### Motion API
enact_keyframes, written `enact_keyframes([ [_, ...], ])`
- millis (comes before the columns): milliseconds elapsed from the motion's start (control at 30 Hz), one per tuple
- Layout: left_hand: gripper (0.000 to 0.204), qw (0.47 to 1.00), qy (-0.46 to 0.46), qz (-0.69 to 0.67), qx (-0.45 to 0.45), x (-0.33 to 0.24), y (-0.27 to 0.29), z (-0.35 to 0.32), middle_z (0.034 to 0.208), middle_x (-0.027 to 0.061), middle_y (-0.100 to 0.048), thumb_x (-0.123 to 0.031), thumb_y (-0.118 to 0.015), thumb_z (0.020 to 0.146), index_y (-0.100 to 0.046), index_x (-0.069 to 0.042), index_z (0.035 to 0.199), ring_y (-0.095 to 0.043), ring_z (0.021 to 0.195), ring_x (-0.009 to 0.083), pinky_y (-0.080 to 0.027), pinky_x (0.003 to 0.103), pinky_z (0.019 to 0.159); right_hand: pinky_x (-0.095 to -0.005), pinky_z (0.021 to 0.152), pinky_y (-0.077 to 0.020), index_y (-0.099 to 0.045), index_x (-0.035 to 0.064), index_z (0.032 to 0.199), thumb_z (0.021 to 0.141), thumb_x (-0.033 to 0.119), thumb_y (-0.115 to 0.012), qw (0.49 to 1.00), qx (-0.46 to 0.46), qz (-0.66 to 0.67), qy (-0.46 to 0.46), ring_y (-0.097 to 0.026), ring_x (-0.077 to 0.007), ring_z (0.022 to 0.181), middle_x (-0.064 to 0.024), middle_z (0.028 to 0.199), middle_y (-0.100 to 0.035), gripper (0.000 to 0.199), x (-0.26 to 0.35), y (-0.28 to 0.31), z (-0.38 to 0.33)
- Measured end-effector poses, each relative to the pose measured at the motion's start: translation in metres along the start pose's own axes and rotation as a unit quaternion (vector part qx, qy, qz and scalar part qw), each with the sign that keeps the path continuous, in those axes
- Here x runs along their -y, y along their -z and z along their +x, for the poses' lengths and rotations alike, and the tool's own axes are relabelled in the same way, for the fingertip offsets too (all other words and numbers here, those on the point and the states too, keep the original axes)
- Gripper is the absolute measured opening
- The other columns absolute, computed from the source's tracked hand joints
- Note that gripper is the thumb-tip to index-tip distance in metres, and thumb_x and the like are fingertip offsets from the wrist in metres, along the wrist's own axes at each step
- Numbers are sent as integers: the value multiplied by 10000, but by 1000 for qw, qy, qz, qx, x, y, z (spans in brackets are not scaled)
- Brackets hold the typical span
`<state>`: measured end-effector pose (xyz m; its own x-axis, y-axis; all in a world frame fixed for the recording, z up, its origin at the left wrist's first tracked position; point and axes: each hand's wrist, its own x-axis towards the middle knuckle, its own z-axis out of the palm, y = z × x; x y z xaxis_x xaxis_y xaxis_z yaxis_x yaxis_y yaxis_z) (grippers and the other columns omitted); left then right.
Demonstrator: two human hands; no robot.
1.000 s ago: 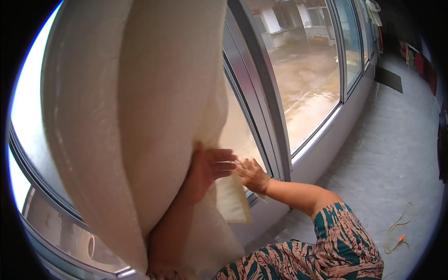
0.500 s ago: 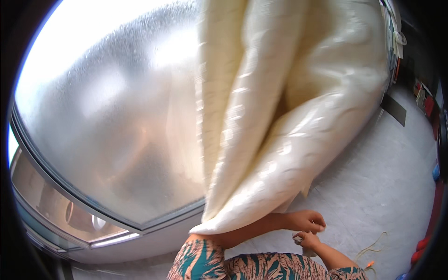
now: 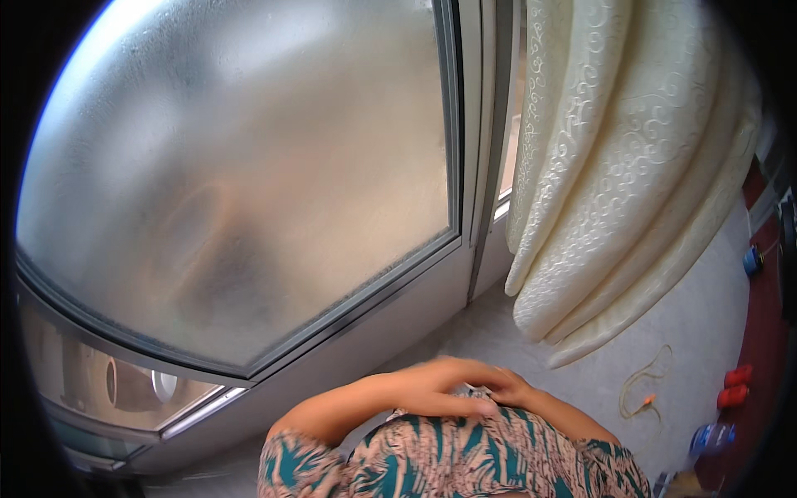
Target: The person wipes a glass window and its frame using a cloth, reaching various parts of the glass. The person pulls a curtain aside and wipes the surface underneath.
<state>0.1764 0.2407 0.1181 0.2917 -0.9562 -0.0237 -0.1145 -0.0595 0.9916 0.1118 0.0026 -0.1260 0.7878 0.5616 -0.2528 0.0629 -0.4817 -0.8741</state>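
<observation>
Both of my hands meet low in front of my patterned top (image 3: 448, 448). My left hand (image 3: 448, 383) reaches across with its thumb below and its fingers curled over toward the right hand. Close against it, my right hand (image 3: 513, 388) is bent inward, its fingers mostly covered by the left. A small whitish bit shows between them, too little to name. To the right of the hands hangs a cream curtain (image 3: 623, 183) with a raised scroll pattern, gathered in folds and touching neither hand.
A fogged glass pane (image 3: 332, 166) in a grey frame (image 3: 357, 311) fills the left. On the grey floor (image 3: 490, 332) lies a thin looped cord (image 3: 627, 394) with an orange piece. Red dumbbell-like objects (image 3: 733, 386) and a blue-labelled bottle (image 3: 712, 438) stand at right.
The curtain has swung off my left arm to the right, uncovering the window frame. My hands have moved left and closer together, the left now over the right.
</observation>
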Motion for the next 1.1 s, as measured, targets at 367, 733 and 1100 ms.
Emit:
enact_keyframes([
  [367, 510, 184, 29, 449, -874, 23, 17, -366, 1455, 138, -387, -179, -578, 978, -355, 40, 1381, -406, 1324, 234, -343, 369, 1084, -370, 1043, -404, -505, 127, 1352, 757, -112, -572, 850, -482, 47, 209, -485, -354, 1231, -187, 1347, -435, 645, 198, 56, 198],
  [733, 475, 268, -42, 333, -903, -30, 26, -370, 1337, 108, -547, -393, -394, 1038, -528, -35, 1319, -525, 1225, 239, -389, 343, 1045, -460, 1068, -375, -382, 189, 1437, 719, -140, -594, 760, -590, -46, 268, -349, -401, 1303, -216, 1438, -303, 818, 287, 72, 235],
  [1100, 159, 717, -398, 238, -521, -177, -7, -240, 936, 30, -534, -202, -483, 987, -608, -107, 1012, -434, 1081, 211, -317, 349, 966, -454, 1105, -291, -338, 13, 1427, 790, -76, -567, 712, -682, -69, 152, -363, -404, 1273, -237, 1342, -369, 683, 198, 136, 231],
])
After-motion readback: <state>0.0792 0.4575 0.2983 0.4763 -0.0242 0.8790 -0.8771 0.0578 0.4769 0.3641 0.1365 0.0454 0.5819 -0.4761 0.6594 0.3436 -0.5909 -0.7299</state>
